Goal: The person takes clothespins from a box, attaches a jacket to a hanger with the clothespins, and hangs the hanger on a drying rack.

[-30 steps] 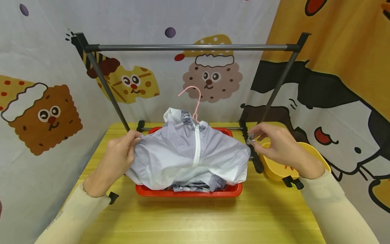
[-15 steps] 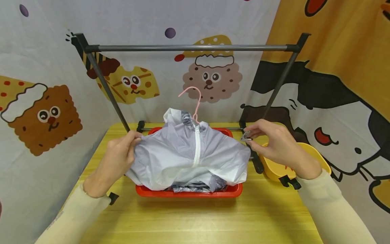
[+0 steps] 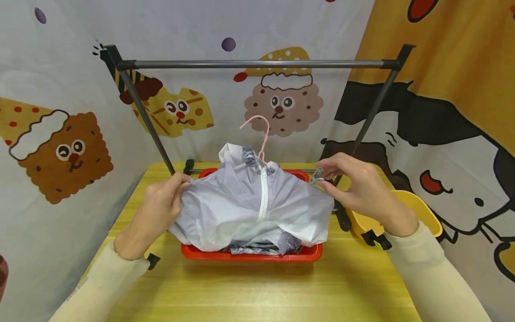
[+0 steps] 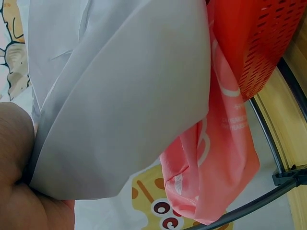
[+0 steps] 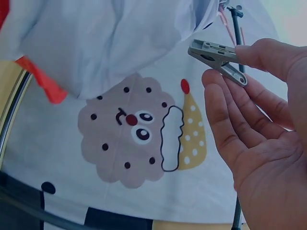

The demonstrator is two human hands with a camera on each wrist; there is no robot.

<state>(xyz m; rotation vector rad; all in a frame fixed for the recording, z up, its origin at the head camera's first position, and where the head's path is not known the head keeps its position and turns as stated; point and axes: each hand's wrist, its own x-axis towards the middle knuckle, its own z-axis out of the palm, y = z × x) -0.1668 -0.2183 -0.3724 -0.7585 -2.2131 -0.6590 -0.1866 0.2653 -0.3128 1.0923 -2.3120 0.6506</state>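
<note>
A pale grey and white zip jacket [image 3: 237,197] hangs on a pink hanger [image 3: 265,134] whose hook rises above the collar. My left hand [image 3: 162,201] pinches the jacket's shoulder at the left; the left wrist view shows the grey fabric [image 4: 120,105] draping from the thumb and fingers. Between thumb and fingertips my right hand [image 3: 354,188] holds a grey clothespin [image 5: 216,55], its nose pointing at the jacket. In the head view the clothespin lies right by the jacket's right shoulder. Under the jacket stands a red basket [image 3: 249,256] with more clothes in it.
A dark metal clothes rack [image 3: 257,65] spans the back of the wooden table [image 3: 257,290]. A yellow tub [image 3: 418,208] stands at the right, partly behind my right forearm. Pink fabric [image 4: 220,158] hangs over the basket's side. A cartoon-print curtain [image 3: 193,27] closes the back.
My right hand has moved left with the clothespin, bringing it from beside the jacket up to its right shoulder. The left hand keeps its grip. The head view has shifted slightly.
</note>
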